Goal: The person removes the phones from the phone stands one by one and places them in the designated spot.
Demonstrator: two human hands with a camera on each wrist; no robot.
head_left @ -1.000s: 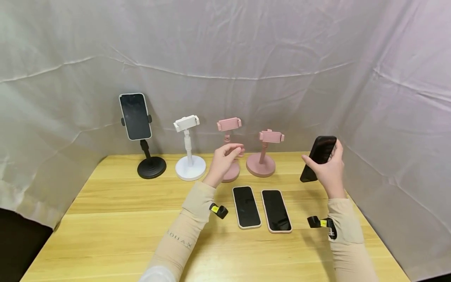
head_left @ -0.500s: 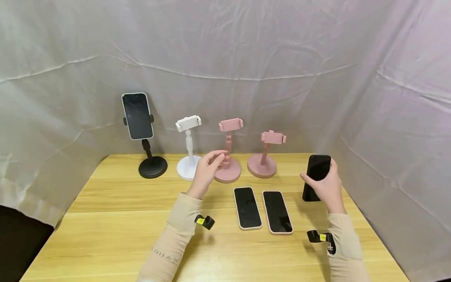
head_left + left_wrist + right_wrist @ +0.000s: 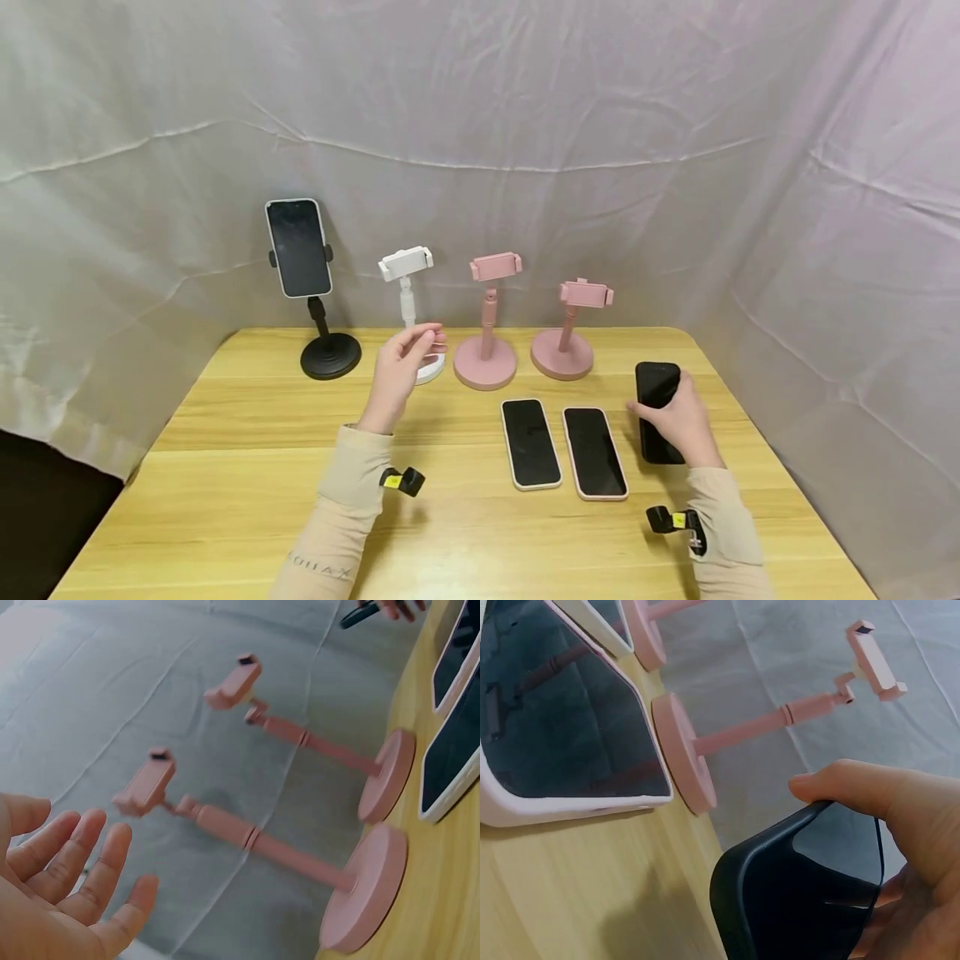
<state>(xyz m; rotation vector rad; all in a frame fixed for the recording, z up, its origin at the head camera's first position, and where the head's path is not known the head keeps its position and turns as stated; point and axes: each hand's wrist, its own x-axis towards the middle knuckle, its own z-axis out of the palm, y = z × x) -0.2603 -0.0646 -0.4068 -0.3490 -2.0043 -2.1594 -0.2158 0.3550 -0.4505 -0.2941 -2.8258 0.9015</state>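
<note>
My right hand [image 3: 684, 425] grips a black phone [image 3: 657, 385] by its sides, thumb on the left edge and fingers on the right, low over the right part of the table. In the right wrist view the phone [image 3: 802, 892] shows its dark screen and black case. My left hand [image 3: 399, 371] holds nothing; its fingers are loosely bent, in front of the white phone stand [image 3: 406, 263], whose base it partly hides. The left wrist view has the left hand [image 3: 75, 885] apart from the taller pink stand [image 3: 247, 838]. A shorter pink stand [image 3: 566, 350] is to its right.
A black stand [image 3: 330, 356] at the left bears a white-edged phone [image 3: 300, 248]. Two phones lie screen up on the wooden table [image 3: 225, 500]: one white-edged phone [image 3: 531, 443] and one pink-edged phone [image 3: 595, 452]. A grey cloth [image 3: 480, 125] hangs behind and at the sides.
My right hand has brought the black phone down and toward me, beside the two lying phones. The left hand has moved left and nearer, from the taller pink stand to the white one.
</note>
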